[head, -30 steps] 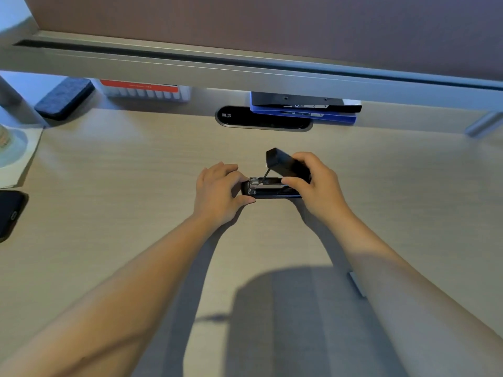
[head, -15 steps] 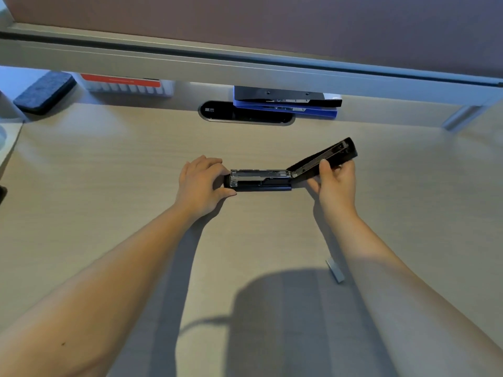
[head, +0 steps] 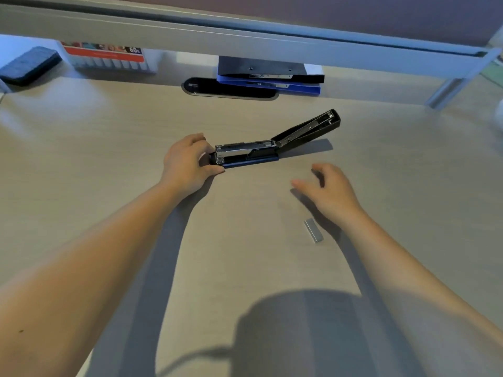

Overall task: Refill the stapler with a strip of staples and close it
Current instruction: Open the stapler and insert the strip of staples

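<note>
Pale wood-grain desk (head: 95, 164) – open stapler (head: 253, 155) at centre, lid swung back to right. Strip of staples (head: 313, 230) lies loose nearer front edge, well apart from stapler. At back: stacked black and blue folders (head: 269, 76), box with red label (head: 106, 57), dark grey pad (head: 27, 65) far left.

right hand (head: 333, 190) off stapler lid (head: 307, 129) | now empty, nearer staples (head: 313, 230)

The desk (head: 81, 164) is bare between my right hand (head: 330, 190) and the staple strip (head: 313, 230), so nothing blocks that way. The stapler (head: 261, 153) lies open, its lid (head: 307, 129) tilted up to the right, and the tray is open from above. My left hand (head: 187, 163) covers its left end. The folders (head: 269, 74) sit far back under the shelf (head: 245, 39).
</note>
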